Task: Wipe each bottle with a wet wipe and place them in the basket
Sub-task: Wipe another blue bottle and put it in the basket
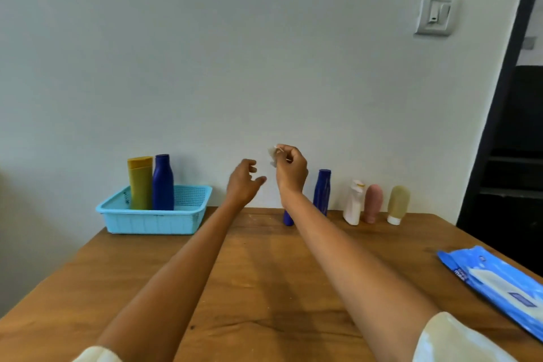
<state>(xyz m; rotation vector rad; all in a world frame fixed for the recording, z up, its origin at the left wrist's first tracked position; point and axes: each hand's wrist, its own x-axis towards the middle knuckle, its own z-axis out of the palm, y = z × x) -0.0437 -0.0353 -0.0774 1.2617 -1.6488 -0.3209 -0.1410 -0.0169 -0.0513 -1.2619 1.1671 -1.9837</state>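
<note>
between bottles: my right hand [291, 169] pinches the wet wipe [272, 156], my left hand [245, 179] hangs loose and empty. next is the blue bottle [321, 191] on the table [264, 273] (partly behind my arm). the basket [152, 219] holds a yellow bottle [140, 182] and a dark blue bottle [163, 182], both upright.

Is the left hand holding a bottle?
No, the left hand is open in the air; only the right hand pinches a wipe.
</note>
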